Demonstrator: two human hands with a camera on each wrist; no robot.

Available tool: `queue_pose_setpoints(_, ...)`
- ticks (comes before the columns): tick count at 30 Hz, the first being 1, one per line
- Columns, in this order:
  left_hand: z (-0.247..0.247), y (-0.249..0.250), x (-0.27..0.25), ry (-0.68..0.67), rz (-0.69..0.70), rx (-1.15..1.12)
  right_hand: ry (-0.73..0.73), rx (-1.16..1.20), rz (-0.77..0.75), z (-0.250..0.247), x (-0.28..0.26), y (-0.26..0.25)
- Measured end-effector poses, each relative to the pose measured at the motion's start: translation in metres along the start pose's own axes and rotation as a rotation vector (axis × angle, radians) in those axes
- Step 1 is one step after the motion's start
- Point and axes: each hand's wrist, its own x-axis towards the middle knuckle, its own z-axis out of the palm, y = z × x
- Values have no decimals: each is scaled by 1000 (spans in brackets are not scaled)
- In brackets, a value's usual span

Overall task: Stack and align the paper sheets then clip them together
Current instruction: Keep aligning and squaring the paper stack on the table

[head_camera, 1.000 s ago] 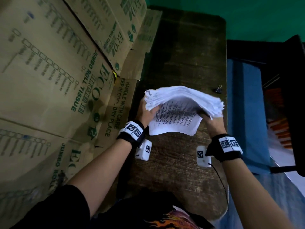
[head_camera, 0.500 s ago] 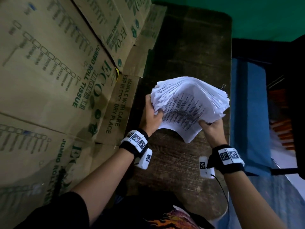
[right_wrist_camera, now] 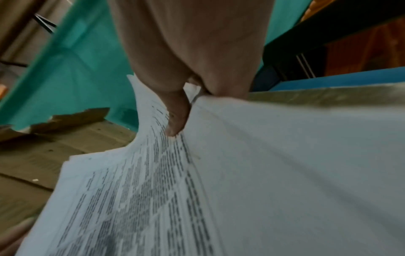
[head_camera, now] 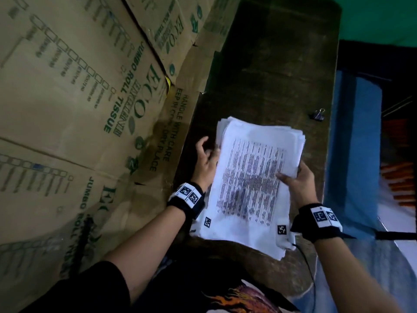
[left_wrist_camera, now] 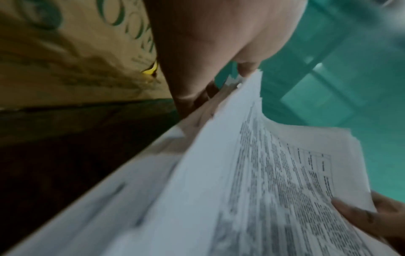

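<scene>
A thick stack of white paper sheets [head_camera: 252, 181], printed side up, is held low over the dark wooden table [head_camera: 270, 75]; its edges are uneven. My right hand [head_camera: 295, 179] pinches the stack's right edge, thumb [right_wrist_camera: 175, 112] on top and fingers underneath. My left hand [head_camera: 206, 157] is at the left edge, thumb lifted off and fingers against the sheets' side [left_wrist_camera: 197, 97]. In the left wrist view the paper sheets [left_wrist_camera: 263, 190] fan out with the right thumb [left_wrist_camera: 372, 220] on them. A black binder clip [head_camera: 317, 115] lies on the table beyond the stack, to the right.
Large brown cardboard boxes [head_camera: 79, 109] lean along the table's left side. A torn cardboard flap [head_camera: 203, 53] overlaps the far left of the table. To the right of the table's edge is a blue surface [head_camera: 354, 143]. A green wall [head_camera: 383, 16] stands behind.
The stack was held up and bowed with both hands gripping it; now it is lowered flatter and nearer to me. My left thumb has come off the sheets. The binder clip is in sight again.
</scene>
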Motion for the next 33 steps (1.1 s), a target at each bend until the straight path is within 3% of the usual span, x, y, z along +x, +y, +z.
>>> queue_pose_setpoints(3,0,-27,4,75,-59,162,-32,-84,83,4,0,25)
queue_pose_setpoints(7,0,-48,10,113,-64,217,-62,-187,154,8,4,46)
queue_pose_setpoints(13,0,-65,29,78,-121,390,-166,-442,254,10,15,57)
queue_pose_setpoints(16,-1,-65,34,87,-156,429,-86,-697,244,14,24,39)
queue_pose_setpoints(17,-2,-66,35,89,-158,438,-46,-829,196,20,25,26)
queue_pose_setpoints(19,-2,-66,35,105,-136,448,-64,-1025,-61,40,28,3)
queue_pose_setpoints(22,-1,-67,38,162,-128,503,-289,-1138,-558,80,39,-15)
queue_pose_setpoints(25,1,-63,38,188,-167,466,-501,-1280,-829,118,50,-20)
queue_pose_setpoints(28,1,-62,36,201,-193,396,-632,-1411,-805,136,64,-18)
queue_pose_setpoints(33,-1,-64,39,198,-182,391,-701,-1546,-754,148,75,-17)
